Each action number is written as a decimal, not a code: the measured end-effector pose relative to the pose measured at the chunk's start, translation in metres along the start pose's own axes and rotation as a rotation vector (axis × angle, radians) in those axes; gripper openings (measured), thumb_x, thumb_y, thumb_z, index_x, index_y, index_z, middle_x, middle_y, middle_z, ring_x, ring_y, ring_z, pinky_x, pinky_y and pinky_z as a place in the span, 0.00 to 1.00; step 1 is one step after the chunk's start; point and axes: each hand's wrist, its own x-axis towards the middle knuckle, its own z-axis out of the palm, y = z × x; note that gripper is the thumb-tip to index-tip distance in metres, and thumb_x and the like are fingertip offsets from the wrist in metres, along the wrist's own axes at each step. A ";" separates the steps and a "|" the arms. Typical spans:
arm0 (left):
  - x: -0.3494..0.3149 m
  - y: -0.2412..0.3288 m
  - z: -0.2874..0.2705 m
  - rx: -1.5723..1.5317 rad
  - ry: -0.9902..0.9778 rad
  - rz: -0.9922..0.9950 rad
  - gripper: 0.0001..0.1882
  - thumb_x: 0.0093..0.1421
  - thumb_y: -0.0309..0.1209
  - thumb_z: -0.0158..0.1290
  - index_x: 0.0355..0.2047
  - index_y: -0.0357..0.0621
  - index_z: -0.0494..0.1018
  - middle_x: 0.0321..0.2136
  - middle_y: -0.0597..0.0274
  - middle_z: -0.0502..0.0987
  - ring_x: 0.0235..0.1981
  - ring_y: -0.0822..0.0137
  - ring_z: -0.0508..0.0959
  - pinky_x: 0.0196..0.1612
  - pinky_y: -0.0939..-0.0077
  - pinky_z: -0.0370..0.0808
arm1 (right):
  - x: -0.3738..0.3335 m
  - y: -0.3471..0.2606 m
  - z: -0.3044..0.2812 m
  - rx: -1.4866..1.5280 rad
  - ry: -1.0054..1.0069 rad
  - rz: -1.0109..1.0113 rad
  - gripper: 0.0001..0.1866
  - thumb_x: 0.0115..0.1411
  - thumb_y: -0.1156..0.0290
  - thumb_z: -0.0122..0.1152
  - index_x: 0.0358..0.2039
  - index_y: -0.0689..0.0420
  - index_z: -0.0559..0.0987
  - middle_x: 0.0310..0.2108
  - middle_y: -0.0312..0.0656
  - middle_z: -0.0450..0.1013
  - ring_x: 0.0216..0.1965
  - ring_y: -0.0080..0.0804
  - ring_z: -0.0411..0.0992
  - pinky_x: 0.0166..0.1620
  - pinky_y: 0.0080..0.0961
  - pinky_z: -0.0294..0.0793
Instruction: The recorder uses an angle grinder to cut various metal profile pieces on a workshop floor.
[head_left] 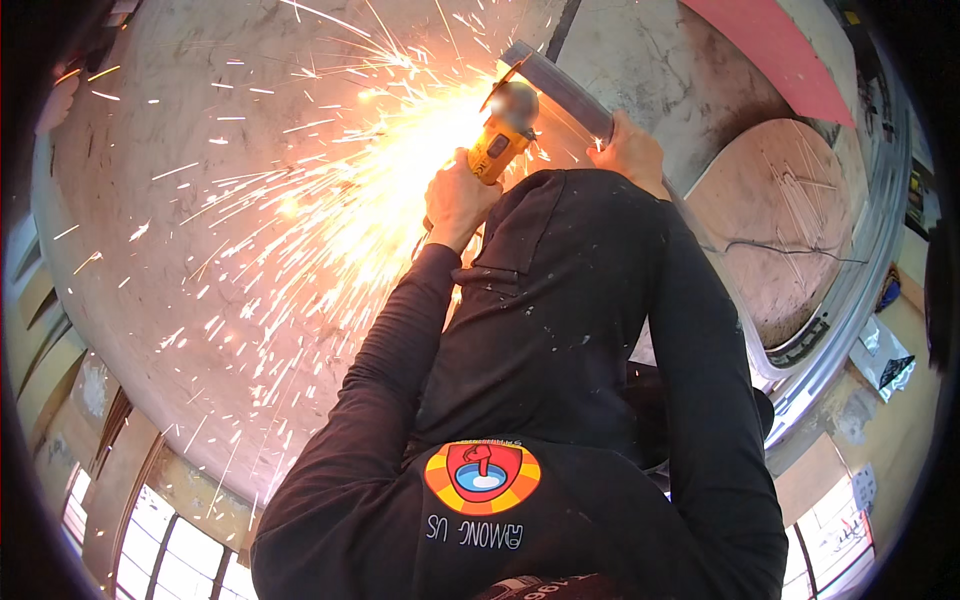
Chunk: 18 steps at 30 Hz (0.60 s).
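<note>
My left hand is closed around the body of a yellow angle grinder. The grinder's thin disc meets the end of a grey metal bar, and a bright spray of sparks flies out to the left and toward me. With my right hand I grip the near end of that bar, fingers wrapped over its edge. The bar slants from upper left to lower right, beyond my knees. Glare hides the exact place where disc and metal touch.
A pinkish-red sheet lies at the upper right. Below it is a round-ended wooden board with thin rods and a dark wire on it. Long metal profiles run along the right. Boards stand at the lower left. Sparks scatter over the grey floor.
</note>
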 end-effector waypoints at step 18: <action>0.001 -0.008 0.004 0.008 0.064 0.060 0.23 0.48 0.40 0.62 0.41 0.39 0.74 0.34 0.44 0.82 0.36 0.43 0.83 0.39 0.53 0.78 | -0.002 -0.004 -0.005 -0.001 -0.013 -0.005 0.22 0.47 0.57 0.73 0.38 0.53 0.75 0.32 0.46 0.81 0.38 0.48 0.80 0.40 0.43 0.77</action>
